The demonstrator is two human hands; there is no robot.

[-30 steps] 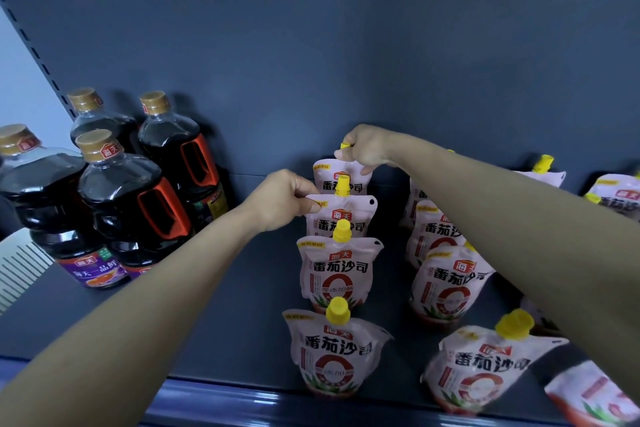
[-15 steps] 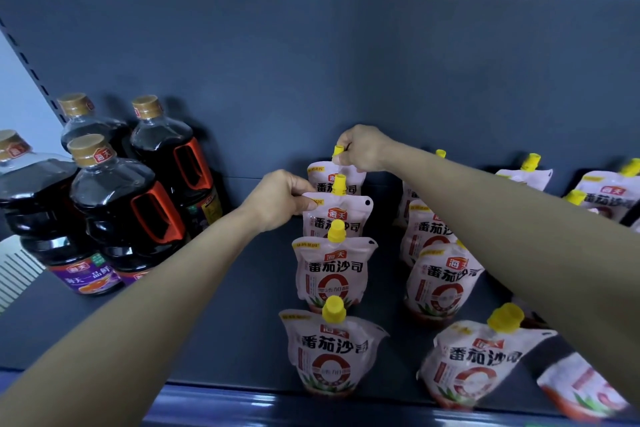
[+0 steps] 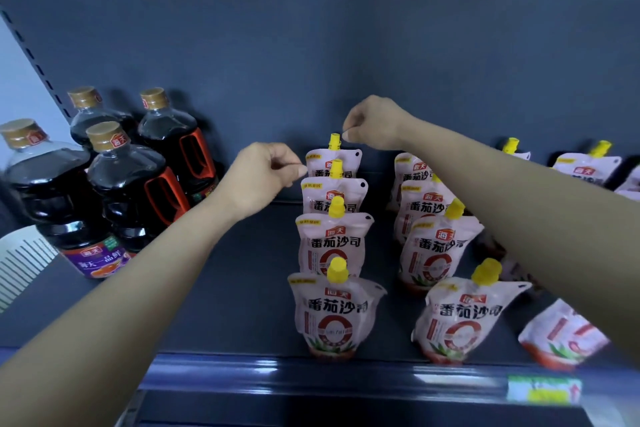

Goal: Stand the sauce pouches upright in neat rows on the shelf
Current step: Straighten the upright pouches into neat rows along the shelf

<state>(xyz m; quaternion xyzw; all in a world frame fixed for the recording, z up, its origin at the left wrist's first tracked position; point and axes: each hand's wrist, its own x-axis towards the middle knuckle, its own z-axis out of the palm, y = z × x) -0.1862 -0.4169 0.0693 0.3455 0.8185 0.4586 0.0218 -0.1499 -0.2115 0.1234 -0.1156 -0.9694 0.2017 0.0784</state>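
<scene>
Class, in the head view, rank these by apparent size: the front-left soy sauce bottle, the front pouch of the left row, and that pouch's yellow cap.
1. Front-left soy sauce bottle
2. Front pouch, though it is nearer the camera, so true sizes stay unsure
3. Yellow cap

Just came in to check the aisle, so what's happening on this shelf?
A person is lining up sauce pouches on the shelf. The left row stands upright, four deep. The left hand and right hand hover just off the two rear pouches, grip empty. A pouch at far right tilts. Dark bottles stand to the left.

Glossy plastic pouches (image 3: 334, 314), matt shelf (image 3: 242, 288) (metal)
</scene>
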